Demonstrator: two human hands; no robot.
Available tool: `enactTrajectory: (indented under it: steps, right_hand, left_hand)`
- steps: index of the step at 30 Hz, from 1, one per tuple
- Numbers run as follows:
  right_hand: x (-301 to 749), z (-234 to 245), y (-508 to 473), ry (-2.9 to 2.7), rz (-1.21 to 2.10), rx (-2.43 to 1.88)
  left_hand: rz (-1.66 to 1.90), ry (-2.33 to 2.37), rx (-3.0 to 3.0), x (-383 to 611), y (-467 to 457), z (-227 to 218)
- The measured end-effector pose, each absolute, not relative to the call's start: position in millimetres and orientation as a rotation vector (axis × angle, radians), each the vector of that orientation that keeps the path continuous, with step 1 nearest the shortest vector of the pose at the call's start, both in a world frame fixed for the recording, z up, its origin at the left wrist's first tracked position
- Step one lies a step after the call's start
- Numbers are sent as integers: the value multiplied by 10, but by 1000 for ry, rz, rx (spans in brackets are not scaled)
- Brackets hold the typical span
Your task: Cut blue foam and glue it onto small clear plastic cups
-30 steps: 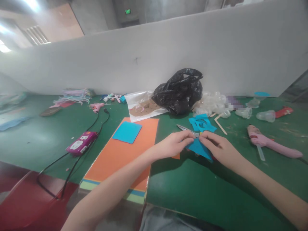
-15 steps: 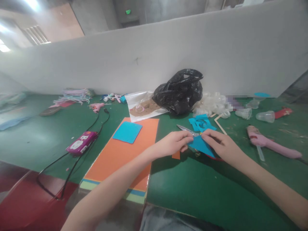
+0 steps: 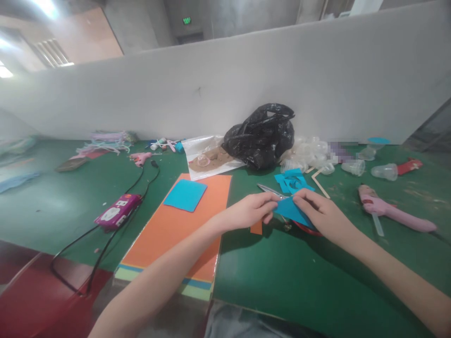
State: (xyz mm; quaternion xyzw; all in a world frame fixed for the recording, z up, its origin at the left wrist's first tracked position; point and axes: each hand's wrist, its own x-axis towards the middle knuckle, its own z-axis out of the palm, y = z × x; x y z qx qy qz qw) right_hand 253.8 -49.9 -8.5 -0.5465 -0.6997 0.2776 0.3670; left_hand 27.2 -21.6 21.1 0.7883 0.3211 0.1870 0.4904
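Purple box [image 3: 118,213] with black cord lay at left on the green table [image 3: 260,277]; next, orange sheet [image 3: 176,234] with blue square [image 3: 185,195] on top. Left hand [image 3: 252,212], fingers curled, was at left edge of blue piece [image 3: 293,213]; couldn't tell if pinching or just touching. Orange scrap [image 3: 256,228] just below that hand. Scissors [image 3: 268,189] blades showed beyond blue piece, which sat between the hands over the table. Right hand [image 3: 319,211] pinched its right side, thumb and fingers closed. Blue cutouts [image 3: 294,180] lay just beyond; pink glue gun [image 3: 387,213] far right.
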Motion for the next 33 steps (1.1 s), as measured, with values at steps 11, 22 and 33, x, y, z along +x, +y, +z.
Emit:
enactTrajectory:
  steps: [11, 22, 33]
  right_hand:
    - [2533, -31, -525, -1880, 812, -1444]
    - [2471, -67, -511, -1876, 1068, -1384]
    - [2435, -131, -550, -1874, 1051, -1365]
  left_hand:
    - [652, 857, 1837, 246, -128, 177]
    - [834, 829, 1606, 271, -101, 147]
    - [874, 756, 1458, 462, -176, -50]
